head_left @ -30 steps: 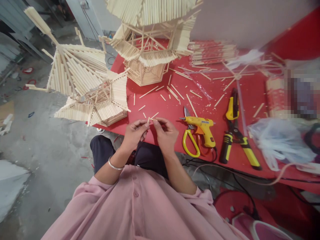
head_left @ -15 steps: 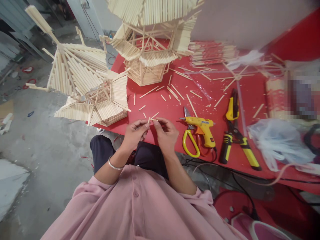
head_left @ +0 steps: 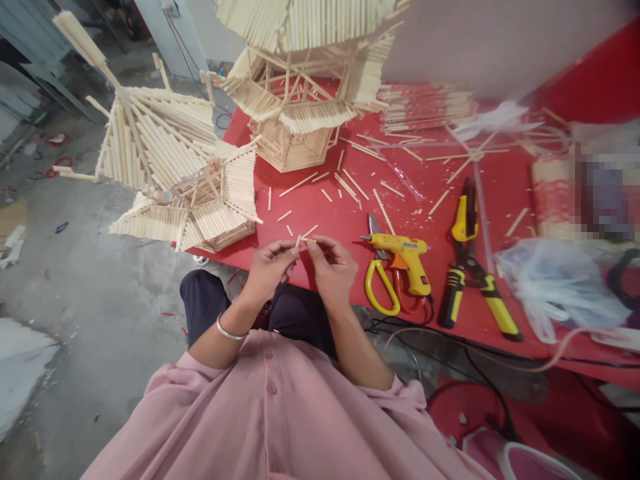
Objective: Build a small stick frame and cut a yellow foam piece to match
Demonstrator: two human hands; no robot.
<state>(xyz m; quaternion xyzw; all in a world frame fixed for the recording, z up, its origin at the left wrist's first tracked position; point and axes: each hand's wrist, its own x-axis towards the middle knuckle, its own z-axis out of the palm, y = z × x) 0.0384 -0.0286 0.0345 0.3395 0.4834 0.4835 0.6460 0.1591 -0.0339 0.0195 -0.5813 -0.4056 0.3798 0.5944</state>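
Note:
Close to the table's front edge, my left hand (head_left: 273, 263) pinches a short wooden stick (head_left: 299, 241) between thumb and fingers. My right hand (head_left: 333, 267) grips another short wooden stick (head_left: 308, 240), and the two pieces meet or nearly meet between my fingertips; whether they are joined I cannot tell. Loose cut sticks (head_left: 285, 216) lie just beyond my hands. To the right of my right hand rests a yellow glue gun (head_left: 407, 257), partly covering yellow-handled scissors (head_left: 383, 287). A stick-built model with slatted roofs (head_left: 165, 147) stands left of my hands.
A taller tiered stick model (head_left: 295, 127) stands at the back of the red table (head_left: 310, 200). Yellow-and-black cutting pliers (head_left: 467, 267), a clear plastic bag (head_left: 560, 280) and stick bundles (head_left: 425, 105) lie to the right. Cables (head_left: 480, 350) run along the front edge.

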